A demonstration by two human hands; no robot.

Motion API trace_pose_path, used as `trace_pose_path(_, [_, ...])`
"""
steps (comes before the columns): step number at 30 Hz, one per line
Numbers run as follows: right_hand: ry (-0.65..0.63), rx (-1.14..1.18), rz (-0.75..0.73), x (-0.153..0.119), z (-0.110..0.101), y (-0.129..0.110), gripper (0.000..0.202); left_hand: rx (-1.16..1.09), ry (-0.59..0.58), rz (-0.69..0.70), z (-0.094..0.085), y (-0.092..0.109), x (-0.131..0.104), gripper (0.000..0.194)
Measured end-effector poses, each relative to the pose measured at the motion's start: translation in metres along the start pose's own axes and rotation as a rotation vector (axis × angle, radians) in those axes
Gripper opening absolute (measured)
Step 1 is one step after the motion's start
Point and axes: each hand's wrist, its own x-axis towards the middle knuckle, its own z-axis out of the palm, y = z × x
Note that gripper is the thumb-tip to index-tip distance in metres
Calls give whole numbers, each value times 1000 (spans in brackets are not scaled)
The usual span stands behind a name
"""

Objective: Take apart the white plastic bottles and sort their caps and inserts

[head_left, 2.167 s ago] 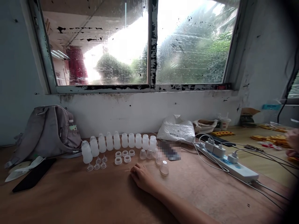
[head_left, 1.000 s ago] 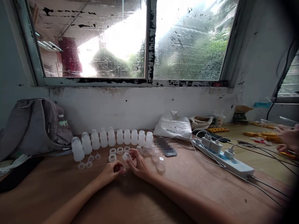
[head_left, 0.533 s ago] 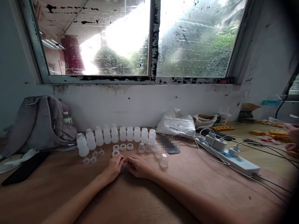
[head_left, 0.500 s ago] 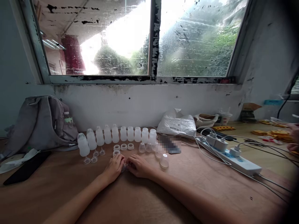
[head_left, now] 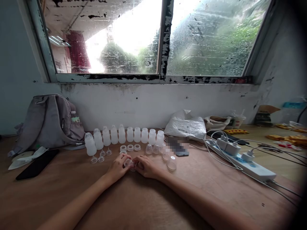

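At the middle of the table my left hand [head_left: 121, 165] is closed, thumb and fingers around a clear round bottle part [head_left: 128, 162]. My right hand [head_left: 146, 166] meets it from the right, fingers curled and pinched at the same part; its fingertips are partly hidden. Just beyond are several pale collar rings [head_left: 130, 147]. Clear bottle nipples [head_left: 94, 159] lie to the left. Clear dome caps [head_left: 171, 164] stand to the right. Behind these is a curved row of frosted baby bottles [head_left: 114, 135], the left ones with clear caps on.
A grey backpack [head_left: 51, 123] and a black phone-like slab [head_left: 37, 164] lie left. Towards the right are a silver bag [head_left: 185, 126], a blurred-out phone [head_left: 182, 151] and a white power strip [head_left: 254, 169] with trailing cables. Yellow parts [head_left: 285, 139] lie far right.
The view has shifted, so the table things appear further right. My left fingers have lifted and spread around the clear part, which shows more. The other person's hand at far right is out of view.
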Motion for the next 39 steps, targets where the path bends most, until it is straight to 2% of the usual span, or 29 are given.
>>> trace_pose_path(2, [0, 30, -10, -1, 0, 0, 30, -93, 1, -1, 2, -3, 0, 34])
trace_pose_path(5, [5, 75, -10, -1, 0, 0, 37, -150, 112, 7, 3, -6, -2, 49])
trace_pose_path(12, [2, 83, -7, -1, 1, 0, 35, -320, 321, 21, 5, 2, -1, 30])
trace_pose_path(14, [14, 83, 11, -1, 1, 1, 33, -341, 286, 43, 5, 6, 0, 24])
trace_pose_path(20, [118, 242, 128, 2, 2, 11, 43, -225, -13, 45, 3, 14, 0, 25])
trace_pose_path(24, [123, 222, 132, 3, 4, 15, 43, -159, -92, 12, 2, 15, 1, 25])
trace_pose_path(31, [74, 72, 57, 0, 3, 9, 44, -152, -96, 15, -1, 19, 2, 30])
trace_pose_path(35, [65, -12, -40, -2, 3, 3, 42, -182, -10, -27, 0, 14, 3, 21])
trace_pose_path(39, [65, -20, -117, -3, 1, -3, 46, -299, 84, -130, 0, 12, 4, 27])
